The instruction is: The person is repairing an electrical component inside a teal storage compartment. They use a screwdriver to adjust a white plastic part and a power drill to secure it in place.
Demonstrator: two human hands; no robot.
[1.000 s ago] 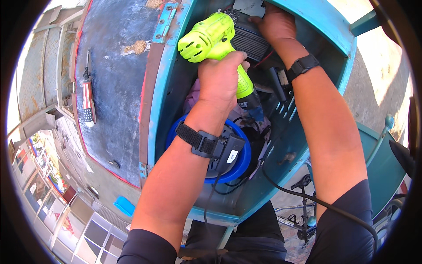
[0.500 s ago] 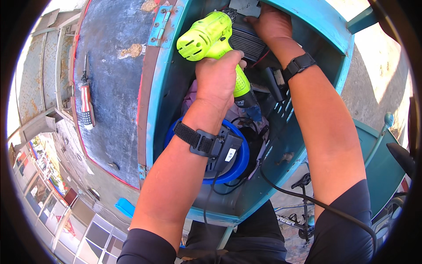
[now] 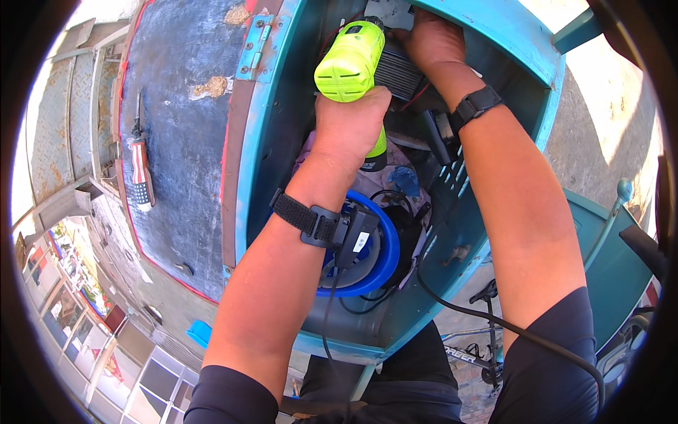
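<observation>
My left hand is wrapped round the handle of a bright yellow-green cordless drill. The drill's rear points toward me, and its dark chuck reaches the far end of a teal metal box. A dark ribbed unit lies inside there, beside a pale metal plate. Over on the right, my right hand reaches in beside the ribbed unit and the plate. Its thumb shows, but the other fingers are hidden, so what it touches I cannot make out.
A blue helmet and a crumpled pinkish cloth lie nearer inside the box. The hinged dark lid stands open at left, a screwdriver on it. A black cable runs to the lower right. A bicycle stands beyond.
My left hand has turned the drill, swinging its rear to the right and more toward me. The helmet shows more now. My right hand has shifted very slightly left.
</observation>
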